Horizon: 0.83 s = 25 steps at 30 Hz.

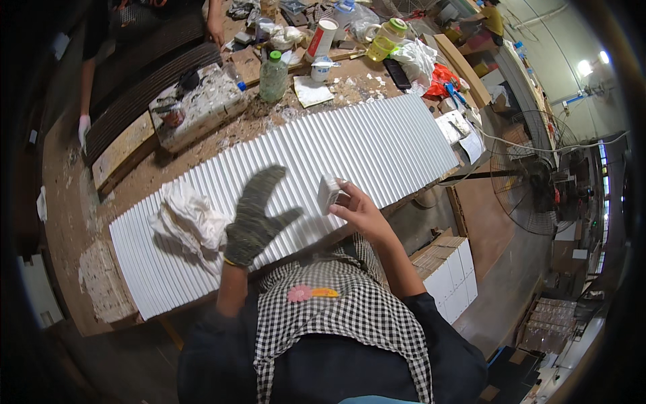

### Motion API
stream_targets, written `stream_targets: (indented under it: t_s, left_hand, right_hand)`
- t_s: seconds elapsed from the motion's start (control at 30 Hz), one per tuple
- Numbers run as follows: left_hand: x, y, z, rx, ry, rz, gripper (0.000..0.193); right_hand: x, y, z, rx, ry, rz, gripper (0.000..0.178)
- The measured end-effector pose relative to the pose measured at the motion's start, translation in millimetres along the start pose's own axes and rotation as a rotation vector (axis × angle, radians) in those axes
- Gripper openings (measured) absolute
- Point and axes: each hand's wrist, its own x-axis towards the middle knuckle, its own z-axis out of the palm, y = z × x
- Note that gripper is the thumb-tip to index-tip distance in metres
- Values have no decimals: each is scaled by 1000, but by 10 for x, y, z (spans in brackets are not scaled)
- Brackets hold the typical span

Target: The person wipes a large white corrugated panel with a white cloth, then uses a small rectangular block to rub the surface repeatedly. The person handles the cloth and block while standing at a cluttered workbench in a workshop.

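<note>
Flat and open, the gloved left hand (256, 215) presses on the white ribbed panel (377, 145), while the bare right hand (360, 212) grips a small white block (328, 193) against it.

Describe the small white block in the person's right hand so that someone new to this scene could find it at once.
Start at the long white ribbed panel lying across the workbench. At its near edge, the bare right hand pinches a small white block just above the ribs. Unlike the crumpled white cloth beside the gloved left hand, it is compact and straight-edged.
</note>
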Motion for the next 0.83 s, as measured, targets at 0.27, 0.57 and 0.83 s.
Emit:
stream_targets:
  t_s: [0.27,0.57,0.83]
  left_hand:
    - [251,161,264,-588,46,-499,64]
    - [230,7,278,-666,439,-740,64]
    - [433,-151,321,-495,281,-631,72]
  right_hand:
    - [847,-135,8,-154,-297,-165,66]
    - [3772,-189,-1784,-191,404,-156,60]
    - [5012,242,-2472,-162,409,15,88]
